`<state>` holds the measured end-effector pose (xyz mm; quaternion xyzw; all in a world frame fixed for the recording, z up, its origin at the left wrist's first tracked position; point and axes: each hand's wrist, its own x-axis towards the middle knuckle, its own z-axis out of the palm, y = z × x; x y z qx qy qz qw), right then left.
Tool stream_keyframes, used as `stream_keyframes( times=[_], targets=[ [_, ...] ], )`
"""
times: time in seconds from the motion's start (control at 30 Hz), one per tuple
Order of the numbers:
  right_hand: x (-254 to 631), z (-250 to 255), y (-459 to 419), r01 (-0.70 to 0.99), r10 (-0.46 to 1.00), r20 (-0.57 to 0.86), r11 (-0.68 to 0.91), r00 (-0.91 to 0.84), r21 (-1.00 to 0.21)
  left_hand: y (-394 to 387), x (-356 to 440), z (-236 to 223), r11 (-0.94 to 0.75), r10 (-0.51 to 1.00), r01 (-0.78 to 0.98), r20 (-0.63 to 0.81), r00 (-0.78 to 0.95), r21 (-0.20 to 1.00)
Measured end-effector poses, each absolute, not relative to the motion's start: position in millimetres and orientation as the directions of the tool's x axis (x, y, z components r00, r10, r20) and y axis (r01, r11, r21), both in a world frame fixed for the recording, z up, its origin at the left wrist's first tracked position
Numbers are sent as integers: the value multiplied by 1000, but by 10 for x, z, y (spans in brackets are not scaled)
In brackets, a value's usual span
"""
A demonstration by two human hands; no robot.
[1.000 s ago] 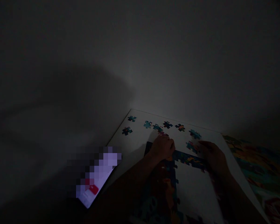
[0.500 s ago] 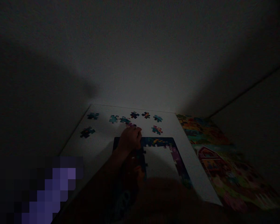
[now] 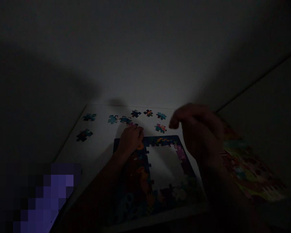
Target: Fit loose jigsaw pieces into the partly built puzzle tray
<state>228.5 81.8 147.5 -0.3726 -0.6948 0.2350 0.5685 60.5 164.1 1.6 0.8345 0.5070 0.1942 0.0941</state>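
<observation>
Lane between left hand [image 3: 131,139] and right hand [image 3: 199,129] leads straight down to the bare middle of the puzzle [image 3: 142,173]. Left hand blocks the puzzle's far-left corner; right hand and forearm crowd its right side. Past it, loose pieces [image 3: 135,113] clutter the far strip, wall [image 3: 145,64] behind. Bare table [image 3: 100,137] left of left hand, lit screen [image 3: 53,191] nearer.

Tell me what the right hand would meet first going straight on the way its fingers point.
Probably the loose teal-and-pink jigsaw piece, just left of the right hand in the picture. Depth is unclear: the hand looks raised, so it might pass above the piece.
</observation>
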Motion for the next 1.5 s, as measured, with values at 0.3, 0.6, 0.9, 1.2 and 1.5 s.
stream_keyframes(
  times=[0.3,0.6,0.9,1.2,1.5],
  targets=[
    [2561,362,2234,548,971,229,225,-63,-805,1639,559,83,-388,901,860,331,279,330],
    [2350,139,2793,806,948,197,315,-249,-501,1650,542,77,-366,917,861,295,269,352],
    [2384,-128,2933,727,948,216,317,-233,-609,1658,562,69,-374,916,864,278,288,338],
    [2751,-81,2920,448,982,154,186,-108,-875,1679,545,19,-363,916,861,307,259,356],
    [3405,-203,2719,555,976,202,126,79,-822,1687,531,-6,-365,916,870,292,273,332]
  ],
)
